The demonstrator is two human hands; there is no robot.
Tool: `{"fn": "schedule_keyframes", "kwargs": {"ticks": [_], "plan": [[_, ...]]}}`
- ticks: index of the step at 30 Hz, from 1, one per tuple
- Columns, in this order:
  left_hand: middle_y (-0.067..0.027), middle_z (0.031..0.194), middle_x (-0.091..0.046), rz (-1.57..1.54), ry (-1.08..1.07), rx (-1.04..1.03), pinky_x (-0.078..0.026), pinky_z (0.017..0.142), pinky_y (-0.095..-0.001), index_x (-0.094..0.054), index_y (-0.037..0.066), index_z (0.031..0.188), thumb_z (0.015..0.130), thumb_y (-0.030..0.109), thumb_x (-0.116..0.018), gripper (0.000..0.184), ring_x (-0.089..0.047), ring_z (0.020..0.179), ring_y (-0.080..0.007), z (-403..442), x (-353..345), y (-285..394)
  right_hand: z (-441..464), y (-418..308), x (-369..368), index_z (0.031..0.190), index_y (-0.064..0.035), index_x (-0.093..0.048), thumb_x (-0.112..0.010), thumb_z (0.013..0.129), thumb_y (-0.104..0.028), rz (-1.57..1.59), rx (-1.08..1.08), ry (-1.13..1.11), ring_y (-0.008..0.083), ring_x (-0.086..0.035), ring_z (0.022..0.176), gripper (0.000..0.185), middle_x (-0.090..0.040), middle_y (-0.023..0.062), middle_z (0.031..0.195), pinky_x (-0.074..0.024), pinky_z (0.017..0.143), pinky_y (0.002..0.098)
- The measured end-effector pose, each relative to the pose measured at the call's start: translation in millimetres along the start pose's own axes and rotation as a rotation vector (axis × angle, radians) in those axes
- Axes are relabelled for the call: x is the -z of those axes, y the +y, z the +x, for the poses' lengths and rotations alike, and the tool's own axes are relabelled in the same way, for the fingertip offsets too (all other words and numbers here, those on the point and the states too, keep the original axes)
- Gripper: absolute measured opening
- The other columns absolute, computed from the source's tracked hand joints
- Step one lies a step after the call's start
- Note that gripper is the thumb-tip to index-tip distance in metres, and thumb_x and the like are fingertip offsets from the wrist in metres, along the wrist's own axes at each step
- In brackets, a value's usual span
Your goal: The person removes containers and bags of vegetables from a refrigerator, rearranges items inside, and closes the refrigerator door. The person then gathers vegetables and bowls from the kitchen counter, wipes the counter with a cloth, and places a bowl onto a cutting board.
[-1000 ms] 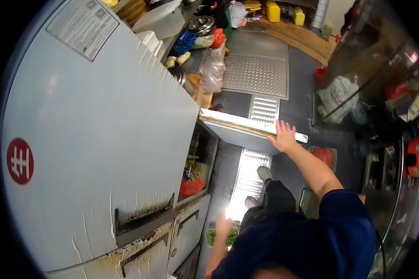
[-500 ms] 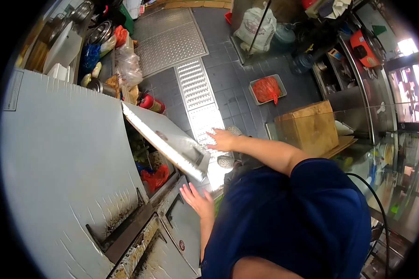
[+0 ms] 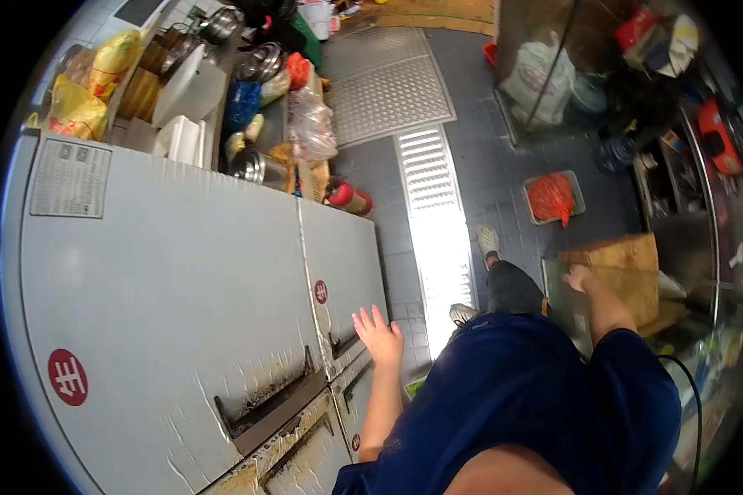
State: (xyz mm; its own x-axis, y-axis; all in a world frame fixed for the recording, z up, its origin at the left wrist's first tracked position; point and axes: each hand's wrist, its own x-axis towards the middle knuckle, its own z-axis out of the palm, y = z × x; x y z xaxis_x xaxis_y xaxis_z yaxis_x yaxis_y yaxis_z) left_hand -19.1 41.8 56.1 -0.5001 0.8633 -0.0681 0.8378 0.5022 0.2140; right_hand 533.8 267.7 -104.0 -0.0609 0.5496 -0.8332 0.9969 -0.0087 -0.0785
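Note:
My left hand point(image 3: 378, 334), fingers spread and holding nothing, is at the lower edge of the smaller fridge door point(image 3: 343, 256), by its dark handle. That door is closed, level with the large fridge door point(image 3: 173, 280) to its left, which has a red round label and a grimy handle. My right hand point(image 3: 577, 277) is out to the right, over the edge of a glass panel beside a brown cardboard box point(image 3: 623, 256). Its fingers are small and partly curled, so whether they grip anything is unclear.
A metal drain grate point(image 3: 432, 190) runs along the dark floor. A tray with a red plastic bag point(image 3: 551, 198) lies to the right. Beyond the fridge are a red extinguisher point(image 3: 349, 198) and a shelf with steel pots point(image 3: 252, 165). A white sack point(image 3: 541, 78) stands behind glass.
The smaller fridge door, open before, has swung shut. My left hand has come up against its lower part. My right hand has moved away to the right.

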Motion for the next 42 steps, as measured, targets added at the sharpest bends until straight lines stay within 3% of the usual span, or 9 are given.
{"fn": "schedule_keyframes", "kwargs": {"ticks": [2, 8, 10, 19, 28, 31, 32, 35, 42], "plan": [[-0.0289, 0.153, -0.036, 0.008, -0.038, 0.061, -0.023, 0.121, -0.0544, -0.048, -0.001, 0.143, 0.082, 0.017, -0.071, 0.068, -0.025, 0.147, -0.0465, 21.3, -3.3, 0.7, 18.9, -1.5, 15.5, 0.120, 0.0053, -0.067, -0.056, 0.095, -0.047, 0.060, -0.087, -0.089, 0.0425, -0.056, 0.126, 0.059, -0.060, 0.0295, 0.133, -0.0446, 0.107, 0.0454], [-0.0324, 0.140, -0.051, 0.038, -0.257, 0.207, -0.026, 0.121, -0.0502, -0.057, -0.004, 0.133, 0.085, 0.026, -0.067, 0.058, -0.037, 0.141, -0.0451, 55.2, -46.1, -7.7, 155.2, -40.1, 73.0, 0.118, -0.0009, -0.070, -0.061, 0.092, -0.039, -0.125, 0.264, -0.028, 0.0412, -0.062, 0.118, 0.047, -0.066, 0.0267, 0.124, -0.0487, 0.101, 0.0456], [-0.0314, 0.128, -0.059, -0.003, -0.333, 0.254, -0.029, 0.119, -0.0499, -0.061, -0.004, 0.125, 0.086, 0.030, -0.064, 0.053, -0.048, 0.131, -0.0435, 70.1, -42.3, 13.5, 186.9, -73.2, 101.9, 0.119, -0.0006, -0.070, -0.065, 0.089, -0.038, 0.333, 0.098, 0.182, 0.0400, -0.062, 0.118, 0.048, -0.066, 0.0265, 0.124, -0.0496, 0.100, 0.0445], [-0.0304, 0.130, -0.057, -0.031, -0.335, 0.239, -0.036, 0.114, -0.0504, -0.060, -0.001, 0.127, 0.085, 0.026, -0.069, 0.051, -0.048, 0.129, -0.0451, 179.7, -38.2, 56.2, 256.2, -245.3, 271.3, 0.122, -0.0010, -0.067, -0.066, 0.089, -0.041, 0.478, 0.334, 0.266, 0.0374, -0.063, 0.117, 0.052, -0.068, 0.0215, 0.123, -0.0493, 0.100, 0.0439], [-0.0310, 0.139, -0.051, -0.016, -0.356, 0.132, -0.038, 0.113, -0.0502, -0.056, 0.001, 0.134, 0.086, 0.026, -0.071, 0.056, -0.045, 0.134, -0.0460, 416.1, -44.1, 12.1, 343.2, -283.0, 282.1, 0.106, -0.0007, -0.073, -0.064, 0.086, -0.042, 0.215, 0.166, 0.220, 0.0385, -0.067, 0.108, 0.047, -0.072, 0.0237, 0.107, -0.0522, 0.094, 0.0438], [-0.0302, 0.138, -0.052, -0.084, -0.563, 0.102, -0.039, 0.112, -0.0513, -0.057, -0.002, 0.130, 0.084, 0.023, -0.071, 0.054, -0.046, 0.132, -0.0460, 529.2, -14.4, 12.0, 370.3, -288.2, 301.1, 0.104, -0.0029, -0.072, -0.061, 0.089, -0.039, 0.183, 0.084, 0.015, 0.0390, -0.067, 0.104, 0.041, -0.071, 0.0240, 0.103, -0.0533, 0.090, 0.0452], [-0.0289, 0.137, -0.053, -0.098, -0.361, -0.037, -0.041, 0.109, -0.0517, -0.058, -0.002, 0.127, 0.083, 0.020, -0.071, 0.051, -0.049, 0.127, -0.0461, 561.4, -22.2, 2.9, 376.1, -294.0, 306.2, 0.104, -0.0046, -0.072, -0.060, 0.090, -0.036, 0.113, 0.159, 0.083, 0.0389, -0.067, 0.102, 0.036, -0.071, 0.0242, 0.101, -0.0534, 0.088, 0.0458], [-0.0285, 0.134, -0.055, -0.139, -0.310, -0.066, -0.045, 0.106, -0.0488, -0.059, -0.002, 0.126, 0.086, 0.018, -0.070, 0.046, -0.052, 0.125, -0.0447, 675.5, 25.2, 28.1, 402.9, -325.7, 338.9, 0.106, -0.0107, -0.072, -0.056, 0.094, -0.028, -0.085, 0.446, 0.230, 0.0410, -0.066, 0.104, 0.026, -0.070, 0.0236, 0.103, -0.0525, 0.090, 0.0470], [-0.0281, 0.137, -0.055, -0.218, -0.280, -0.063, -0.043, 0.110, -0.0451, -0.057, -0.003, 0.133, 0.089, 0.019, -0.067, 0.050, -0.053, 0.128, -0.0417, 827.0, 48.3, 54.1, 423.9, -474.4, 478.0, 0.121, -0.0030, -0.068, -0.066, 0.088, -0.035, 0.373, 0.097, 0.316, 0.0413, -0.060, 0.116, 0.047, -0.066, 0.0240, 0.123, -0.0476, 0.103, 0.0443]]}}
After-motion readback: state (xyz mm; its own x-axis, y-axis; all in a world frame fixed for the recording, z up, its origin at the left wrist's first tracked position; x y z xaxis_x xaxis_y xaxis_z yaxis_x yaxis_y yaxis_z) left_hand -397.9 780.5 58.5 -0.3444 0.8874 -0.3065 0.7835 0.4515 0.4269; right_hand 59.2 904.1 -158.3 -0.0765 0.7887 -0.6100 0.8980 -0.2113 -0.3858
